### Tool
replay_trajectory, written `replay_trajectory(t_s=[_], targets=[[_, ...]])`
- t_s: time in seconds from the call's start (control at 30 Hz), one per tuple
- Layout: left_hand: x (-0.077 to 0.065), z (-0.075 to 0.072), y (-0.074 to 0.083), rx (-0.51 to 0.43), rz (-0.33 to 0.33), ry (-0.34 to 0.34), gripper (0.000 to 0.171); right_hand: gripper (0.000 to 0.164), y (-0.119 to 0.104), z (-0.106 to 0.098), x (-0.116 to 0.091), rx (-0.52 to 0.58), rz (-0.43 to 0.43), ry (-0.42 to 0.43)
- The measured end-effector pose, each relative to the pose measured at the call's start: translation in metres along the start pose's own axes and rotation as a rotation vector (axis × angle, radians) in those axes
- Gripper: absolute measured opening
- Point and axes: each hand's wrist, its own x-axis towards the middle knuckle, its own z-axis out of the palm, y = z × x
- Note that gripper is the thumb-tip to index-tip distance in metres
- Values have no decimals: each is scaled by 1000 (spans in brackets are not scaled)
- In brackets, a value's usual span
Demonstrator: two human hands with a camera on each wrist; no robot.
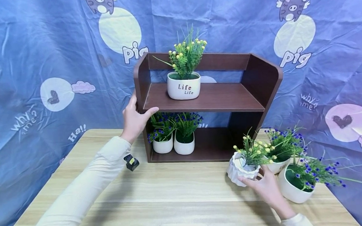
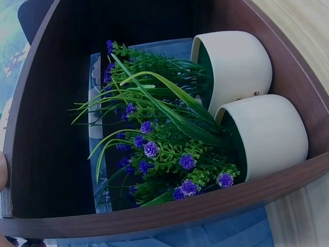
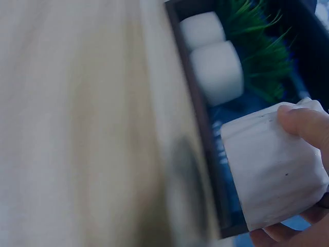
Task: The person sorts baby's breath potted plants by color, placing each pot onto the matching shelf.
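Note:
My left hand (image 1: pixel 134 120) grips the left side panel of a dark brown two-tier shelf (image 1: pixel 226 93), thumb across its front edge at the upper board. In my right hand (image 1: pixel 269 187) is a ribbed white flowerpot (image 1: pixel 241 174) with yellow flowers, held by its side in front of the shelf's lower right corner. The right wrist view shows the thumb on one side of this pot (image 3: pixel 275 172) and fingers on the other. A white "Life" pot (image 1: pixel 184 88) with yellow flowers stands on the upper board. Two white pots (image 2: pixel 234 67) with purple flowers stand at the lower left.
Two more white pots with purple flowers stand right of the shelf: one behind my right hand (image 1: pixel 278 166), the other pot (image 1: pixel 294 189) tilted beside my wrist. The wooden table (image 1: pixel 173 186) carries everything. A blue printed cloth (image 1: pixel 55 48) hangs behind the shelf.

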Motion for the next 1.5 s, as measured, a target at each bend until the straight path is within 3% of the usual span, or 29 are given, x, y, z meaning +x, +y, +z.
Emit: replay_trajectory(t_s=[0.3,0.77,0.97,1.17,1.5], targets=[[-1,-1,1,-5,-5,-6,90,69,-44,-10,2,34,-171,38],[0,-2,2,2,10,-4,90,52,-97,-20,13,46,-257,78],[0,-1,3,-1,11,-9,89,53,-120,-31,22,36,-296,99],[-1,-1,1,2,10,-3,89,64,-145,-42,39,68,-363,126],[0,0,0,18,7,-1,89,62,-175,-51,87,26,-365,186]])
